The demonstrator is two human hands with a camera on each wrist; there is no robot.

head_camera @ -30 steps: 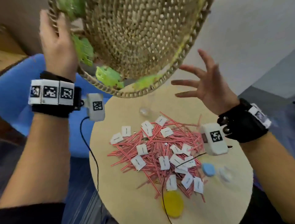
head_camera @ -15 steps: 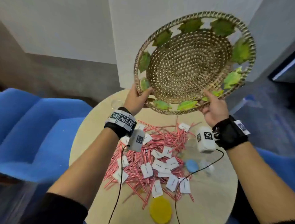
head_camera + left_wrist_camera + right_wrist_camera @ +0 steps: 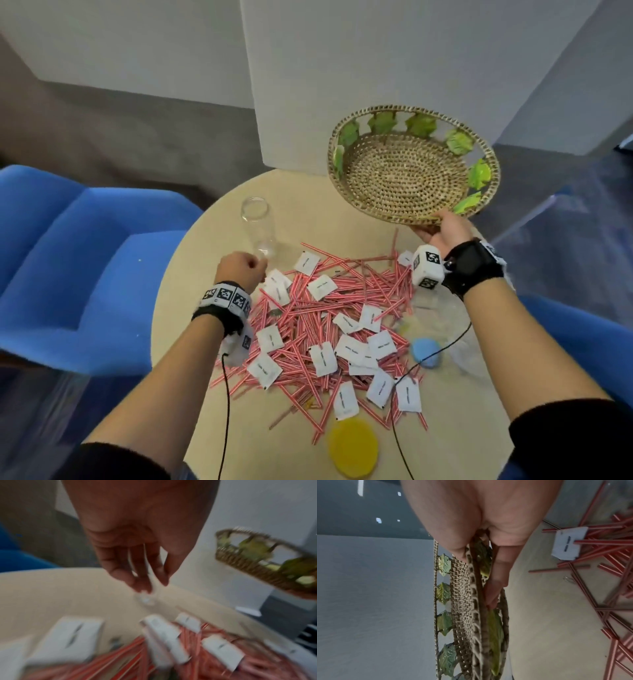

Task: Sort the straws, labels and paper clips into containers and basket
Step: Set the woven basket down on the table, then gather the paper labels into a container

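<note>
A woven basket with green leaf trim hangs tilted over the table's far right. My right hand grips its near rim, thumb inside and fingers underneath. The basket holds nothing. Red-striped straws lie in a heap mid-table with several white labels scattered over them. A paper clip lies at the heap's edge. My left hand hovers at the heap's far left, fingers hanging loose and holding nothing, just beside the base of a tall clear glass jar.
The round beige table also carries a yellow lid at the front, a blue lid and clear plastic containers at the right. Blue sofas flank the table. Wrist cables trail across the heap.
The basket came down from both hands held high to a tilt at the far right, in my right hand alone. My left hand let go and dropped beside the jar.
</note>
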